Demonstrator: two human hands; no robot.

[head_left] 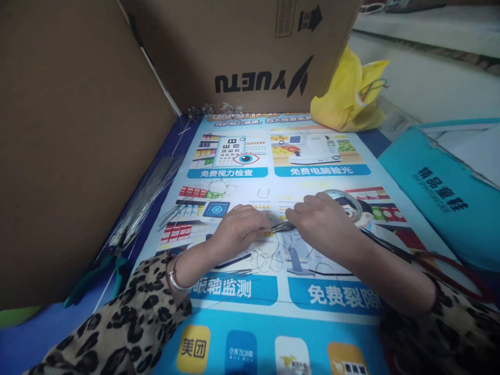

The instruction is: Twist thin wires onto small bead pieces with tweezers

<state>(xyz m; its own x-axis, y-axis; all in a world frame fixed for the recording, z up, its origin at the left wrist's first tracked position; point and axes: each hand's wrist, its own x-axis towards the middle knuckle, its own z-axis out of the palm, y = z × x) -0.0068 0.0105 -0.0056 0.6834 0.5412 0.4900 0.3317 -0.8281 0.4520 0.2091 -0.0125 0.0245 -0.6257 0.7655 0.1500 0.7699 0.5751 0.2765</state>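
My left hand (240, 229) is closed in a pinch at the middle of the printed sheet, gripping thin wire close to a tool's tip. Closed around that tool is my right hand (326, 224); only the dark tapered metal jaws of what look like pliers (284, 227) stick out, pointing left. The jaws meet the left fingertips. Just below both hands, a looped, flower-like wire shape (267, 260) shows against the sheet; whether it hangs or rests there I cannot tell. A clear roll of tape (355, 208) lies behind my right hand.
Loose straight wires (144, 203) and teal-handled cutters (117, 260) lie at left beside a cardboard panel (70, 130). Another carton wall (242, 47) stands behind, with wire pieces (230, 108) at its foot. At right are a yellow bag (344, 104), a teal shoebox (437, 192) and red-handled scissors (449, 258).
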